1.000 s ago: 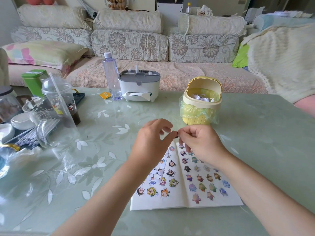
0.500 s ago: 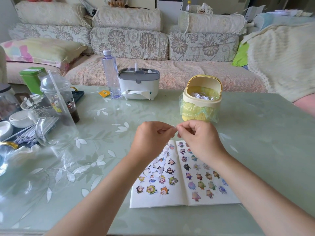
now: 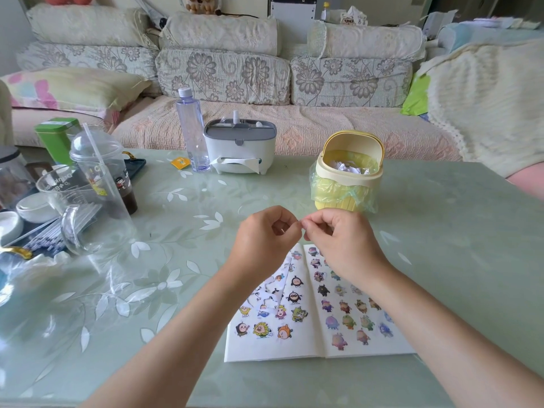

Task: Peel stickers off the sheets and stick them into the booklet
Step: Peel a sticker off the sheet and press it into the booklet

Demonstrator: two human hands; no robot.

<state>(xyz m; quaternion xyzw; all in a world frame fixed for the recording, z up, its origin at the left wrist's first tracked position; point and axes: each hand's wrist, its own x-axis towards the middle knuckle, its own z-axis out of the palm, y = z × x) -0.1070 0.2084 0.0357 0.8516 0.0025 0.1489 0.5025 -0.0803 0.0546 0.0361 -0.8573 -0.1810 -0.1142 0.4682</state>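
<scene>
An open white booklet (image 3: pixel 316 347) lies flat on the green glass table, both pages covered with several cartoon stickers. A partly peeled sticker sheet (image 3: pixel 272 293) lies on its left page. My left hand (image 3: pixel 265 240) and my right hand (image 3: pixel 338 240) are raised above the booklet's far edge, fingertips meeting. Together they pinch something tiny between thumbs and forefingers; it is too small to make out, likely a sticker.
A yellow mini bin (image 3: pixel 348 175) with a bag liner stands just beyond my hands. A tissue box (image 3: pixel 240 147) and a water bottle (image 3: pixel 191 128) stand farther back. Plastic cups (image 3: pixel 97 184), dishes and a green tin (image 3: pixel 57 138) crowd the left side. A sofa lies behind the table.
Both hands have stayed together above the booklet's top edge, rising slightly, with the fingertips still working at the same tiny item.
</scene>
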